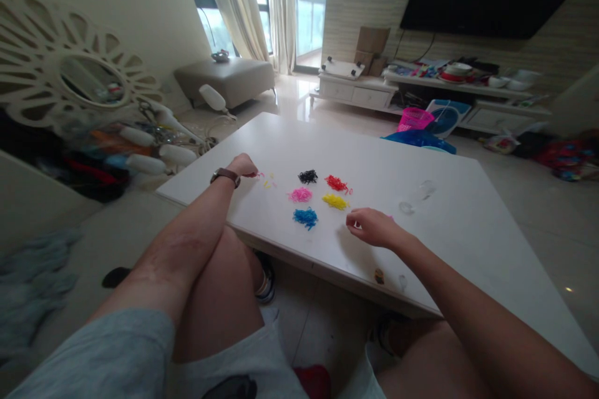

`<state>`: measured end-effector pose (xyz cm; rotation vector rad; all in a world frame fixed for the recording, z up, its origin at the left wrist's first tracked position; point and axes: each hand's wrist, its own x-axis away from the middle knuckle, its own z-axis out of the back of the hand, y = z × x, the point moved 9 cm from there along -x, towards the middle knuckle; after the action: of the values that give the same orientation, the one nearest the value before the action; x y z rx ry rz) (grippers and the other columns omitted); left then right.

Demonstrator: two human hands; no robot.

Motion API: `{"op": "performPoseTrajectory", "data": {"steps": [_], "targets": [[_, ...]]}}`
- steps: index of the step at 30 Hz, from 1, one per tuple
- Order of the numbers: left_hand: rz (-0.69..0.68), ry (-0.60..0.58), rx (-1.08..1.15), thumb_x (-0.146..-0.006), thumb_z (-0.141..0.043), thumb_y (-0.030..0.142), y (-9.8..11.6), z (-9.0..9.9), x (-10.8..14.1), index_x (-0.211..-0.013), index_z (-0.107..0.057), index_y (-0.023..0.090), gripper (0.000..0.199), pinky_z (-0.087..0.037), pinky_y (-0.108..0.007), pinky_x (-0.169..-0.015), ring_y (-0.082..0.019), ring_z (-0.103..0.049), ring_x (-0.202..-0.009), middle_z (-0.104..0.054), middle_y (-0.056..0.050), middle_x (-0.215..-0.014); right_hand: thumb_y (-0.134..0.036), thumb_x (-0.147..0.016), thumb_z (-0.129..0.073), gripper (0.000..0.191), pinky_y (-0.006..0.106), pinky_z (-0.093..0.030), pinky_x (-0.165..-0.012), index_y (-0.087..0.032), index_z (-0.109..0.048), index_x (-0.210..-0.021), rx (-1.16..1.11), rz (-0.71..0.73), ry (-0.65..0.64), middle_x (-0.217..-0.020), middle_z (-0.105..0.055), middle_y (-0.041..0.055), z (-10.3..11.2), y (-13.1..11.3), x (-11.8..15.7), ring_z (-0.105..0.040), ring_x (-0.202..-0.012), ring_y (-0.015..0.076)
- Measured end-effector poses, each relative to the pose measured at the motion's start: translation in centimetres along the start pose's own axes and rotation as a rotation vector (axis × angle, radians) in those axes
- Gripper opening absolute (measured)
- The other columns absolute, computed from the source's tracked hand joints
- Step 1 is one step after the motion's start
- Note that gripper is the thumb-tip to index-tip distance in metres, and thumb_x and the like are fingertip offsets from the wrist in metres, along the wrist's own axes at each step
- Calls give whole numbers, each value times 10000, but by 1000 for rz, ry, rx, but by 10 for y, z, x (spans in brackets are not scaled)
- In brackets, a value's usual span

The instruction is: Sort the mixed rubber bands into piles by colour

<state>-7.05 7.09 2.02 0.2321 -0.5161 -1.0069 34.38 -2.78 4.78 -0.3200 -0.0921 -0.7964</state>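
Observation:
My left hand (244,165), with a watch (226,176) at its wrist, is closed low over the table's left part. Its fingertips are beside a few loose pink and yellow bands (267,181); what they pinch is too small to see. Small rubber bands lie in separate piles: black (307,176), red (337,184), pink (301,194), yellow (336,201) and blue (306,218). Right of the blue and just below the yellow pile, my right hand (369,226) has curled fingers, thumb and index brought together. Nothing I can name shows in it.
Clear round pieces (407,207) lie on the white table (449,212) right of my right hand. A small gold-brown object (379,276) sits near the front edge. Beyond the table are a pink basket (415,119) and a low cabinet (350,93). A white-armed stand (178,154) is at left.

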Motion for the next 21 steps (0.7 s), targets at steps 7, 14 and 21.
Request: {"op": "performPoseTrajectory", "data": {"steps": [7,14,21], "targets": [[20,-184,29,-552,-832,128,2,-18,15,-598,-651,155,189,-549,-251,-660,-211,-693,-680,-666,-64,-585,-201,-884,-557,161,251,-381,-671,-192,-715,-853,-5,-3,-16,-940,-727,63,-4,2,-1,-627,-787,154],[44,-232,-24,-520,-861,138,10,-26,27,-631,-688,152,206,-551,-316,-633,-280,-704,-711,-665,-100,-576,-204,-885,-561,155,253,-389,-677,-202,-709,-839,-1,7,-15,-929,-727,58,-8,4,-3,-638,-791,162],[45,-320,-11,-496,-870,100,8,-28,34,-561,-651,155,236,-547,-306,-691,-240,-690,-719,-679,-78,-598,-214,-894,-563,160,246,-377,-667,-206,-718,-854,9,-1,-36,-929,-731,58,-8,3,-2,-636,-789,159]]}}
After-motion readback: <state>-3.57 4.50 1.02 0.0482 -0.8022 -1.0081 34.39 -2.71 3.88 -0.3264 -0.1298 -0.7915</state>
